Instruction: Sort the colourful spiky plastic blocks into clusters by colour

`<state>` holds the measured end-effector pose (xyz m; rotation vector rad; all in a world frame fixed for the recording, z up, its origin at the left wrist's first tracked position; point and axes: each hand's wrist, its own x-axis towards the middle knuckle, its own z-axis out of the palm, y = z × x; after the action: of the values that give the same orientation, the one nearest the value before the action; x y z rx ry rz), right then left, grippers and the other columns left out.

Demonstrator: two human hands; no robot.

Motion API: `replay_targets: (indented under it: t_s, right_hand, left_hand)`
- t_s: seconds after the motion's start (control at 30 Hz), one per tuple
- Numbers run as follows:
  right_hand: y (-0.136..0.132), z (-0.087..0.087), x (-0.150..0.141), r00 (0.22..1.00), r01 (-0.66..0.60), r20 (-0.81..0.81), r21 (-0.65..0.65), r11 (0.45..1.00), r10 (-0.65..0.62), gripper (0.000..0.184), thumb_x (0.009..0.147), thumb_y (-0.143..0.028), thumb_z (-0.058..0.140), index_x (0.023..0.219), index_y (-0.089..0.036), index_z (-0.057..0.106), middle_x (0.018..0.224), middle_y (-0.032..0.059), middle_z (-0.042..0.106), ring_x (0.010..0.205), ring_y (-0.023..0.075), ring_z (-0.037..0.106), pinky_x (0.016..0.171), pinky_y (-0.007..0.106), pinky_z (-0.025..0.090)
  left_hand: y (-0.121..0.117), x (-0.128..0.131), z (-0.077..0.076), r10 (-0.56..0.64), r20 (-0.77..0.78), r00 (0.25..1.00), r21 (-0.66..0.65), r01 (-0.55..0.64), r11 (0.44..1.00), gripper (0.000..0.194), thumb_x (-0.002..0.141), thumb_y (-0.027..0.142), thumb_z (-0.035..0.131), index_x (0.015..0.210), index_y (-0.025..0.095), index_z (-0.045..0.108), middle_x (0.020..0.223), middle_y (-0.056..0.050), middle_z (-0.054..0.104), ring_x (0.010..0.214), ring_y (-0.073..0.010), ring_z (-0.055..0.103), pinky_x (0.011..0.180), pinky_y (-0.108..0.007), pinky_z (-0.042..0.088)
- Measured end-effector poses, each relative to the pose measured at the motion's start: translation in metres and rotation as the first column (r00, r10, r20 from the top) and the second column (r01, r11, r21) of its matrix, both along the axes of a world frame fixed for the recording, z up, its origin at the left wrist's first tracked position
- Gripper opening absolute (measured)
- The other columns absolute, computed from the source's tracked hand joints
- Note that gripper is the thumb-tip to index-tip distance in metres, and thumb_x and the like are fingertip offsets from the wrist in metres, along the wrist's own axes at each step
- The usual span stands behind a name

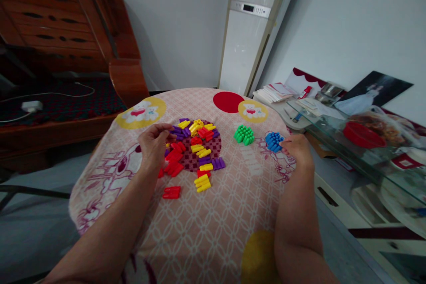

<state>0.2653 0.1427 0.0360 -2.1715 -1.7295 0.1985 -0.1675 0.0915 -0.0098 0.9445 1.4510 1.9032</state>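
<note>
At the left of a mixed pile, my left hand [153, 140] is closed, its thumb and fingertips close together beside the purple plastic pieces [179, 132]; what is between them is hidden. Red pieces [173, 162] lie just below it and yellow pieces [197, 126] to its right. My right hand [298, 148] reaches to a bunch of blue plastic pieces [274, 141], its fingertips pinched at the bunch's right edge. Between the hands stands a bunch of green pieces [244, 135]. The pieces look like small joined tubes with rounded ends.
A patterned cloth [229, 217] covers the round table. On the right, a glass shelf [329, 128] holds papers, a photo and a bagged red bowl [362, 135]. A wooden bench [128, 77] stands at the back left, a tall white cabinet unit [242, 49] behind the table.
</note>
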Motion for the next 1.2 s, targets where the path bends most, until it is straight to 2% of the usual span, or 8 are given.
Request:
replay_targets:
  t_s: [0.17, 0.33, 0.5, 0.63, 0.8, 0.9, 1.03, 1.2]
  right_hand:
    - [0.010, -0.008, -0.024, 0.971, -0.112, -0.222, -0.079, 0.990, 0.092, 0.019, 0.081, -0.027, 0.061, 0.076, -0.012, 0.072, 0.059, 0.0050, 0.067, 0.051, 0.0153, 0.063, 0.051, 0.023, 0.046]
    - [0.010, -0.006, -0.083, 0.932, -0.350, 0.075, -0.078, 0.934, 0.355, 0.023, 0.085, -0.027, 0.058, 0.076, -0.013, 0.073, 0.074, 0.0092, 0.073, 0.072, 0.0184, 0.068, 0.063, 0.023, 0.045]
    - [0.001, -0.016, -0.132, 0.848, -0.405, 0.293, -0.181, 0.896, 0.442, 0.024, 0.089, -0.028, 0.055, 0.085, -0.016, 0.076, 0.092, 0.0133, 0.075, 0.091, 0.0219, 0.068, 0.074, 0.026, 0.043]
    - [-0.007, -0.035, -0.142, 0.834, -0.394, 0.328, -0.211, 0.895, 0.444, 0.023, 0.091, -0.026, 0.054, 0.093, -0.015, 0.074, 0.097, 0.0138, 0.074, 0.095, 0.0222, 0.067, 0.075, 0.027, 0.042]
    - [-0.032, -0.044, -0.135, 0.804, -0.450, 0.340, -0.189, 0.873, 0.488, 0.021, 0.092, -0.027, 0.056, 0.099, -0.014, 0.071, 0.103, 0.0140, 0.071, 0.098, 0.0224, 0.064, 0.079, 0.028, 0.042]
    - [-0.047, -0.047, -0.133, 0.796, -0.482, 0.337, -0.149, 0.863, 0.503, 0.018, 0.092, -0.025, 0.056, 0.097, -0.015, 0.070, 0.104, 0.0125, 0.069, 0.100, 0.0213, 0.062, 0.082, 0.028, 0.041]
    - [-0.059, -0.059, -0.135, 0.834, -0.453, 0.339, -0.032, 0.891, 0.436, 0.017, 0.093, -0.025, 0.054, 0.091, -0.017, 0.069, 0.103, 0.0103, 0.067, 0.101, 0.0209, 0.059, 0.081, 0.027, 0.042]
    - [-0.060, -0.076, -0.132, 0.863, -0.469, 0.275, 0.121, 0.875, 0.425, 0.016, 0.092, -0.023, 0.052, 0.088, -0.019, 0.067, 0.097, 0.0082, 0.066, 0.096, 0.0203, 0.057, 0.084, 0.029, 0.042]
  left_hand:
    - [0.000, -0.014, 0.004, 0.107, -0.031, 0.994, -0.002, -0.107, 0.994, 0.020, 0.066, 0.019, 0.056, 0.083, 0.014, 0.065, 0.079, -0.001, 0.068, 0.054, -0.0078, 0.061, 0.054, -0.020, 0.052]
    - [0.002, -0.028, 0.001, 0.196, -0.005, 0.981, -0.037, -0.196, 0.980, 0.024, 0.064, 0.017, 0.054, 0.085, 0.014, 0.065, 0.079, -0.002, 0.068, 0.055, -0.0085, 0.062, 0.049, -0.016, 0.047]
    - [0.008, -0.033, -0.011, 0.183, 0.013, 0.983, -0.053, -0.182, 0.982, 0.026, 0.062, 0.017, 0.053, 0.085, 0.014, 0.065, 0.080, -0.003, 0.069, 0.056, -0.0088, 0.061, 0.053, -0.019, 0.049]
    - [0.014, -0.031, -0.019, 0.127, -0.028, 0.991, -0.043, -0.128, 0.991, 0.027, 0.063, 0.019, 0.052, 0.086, 0.013, 0.065, 0.078, -0.002, 0.068, 0.057, -0.0102, 0.062, 0.058, -0.022, 0.053]
    - [0.012, -0.016, -0.018, -0.007, -0.243, 0.970, -0.120, -0.023, 0.992, 0.027, 0.068, 0.022, 0.050, 0.087, 0.014, 0.067, 0.074, -0.003, 0.069, 0.063, -0.0149, 0.066, 0.059, -0.024, 0.052]
    - [0.009, -0.008, -0.014, -0.085, -0.453, 0.887, -0.143, 0.022, 0.990, 0.027, 0.073, 0.024, 0.050, 0.089, 0.014, 0.070, 0.076, -0.005, 0.071, 0.068, -0.0172, 0.066, 0.063, -0.026, 0.052]
    - [0.013, 0.003, -0.008, -0.179, -0.699, 0.693, -0.195, 0.056, 0.979, 0.028, 0.077, 0.024, 0.051, 0.093, 0.015, 0.074, 0.084, -0.006, 0.074, 0.074, -0.0192, 0.066, 0.074, -0.030, 0.053]
    - [0.041, 0.017, -0.008, -0.259, -0.837, 0.482, -0.252, 0.079, 0.964, 0.044, 0.077, 0.014, 0.053, 0.119, 0.013, 0.066, 0.117, -0.013, 0.071, 0.105, -0.0241, 0.066, 0.095, -0.036, 0.051]
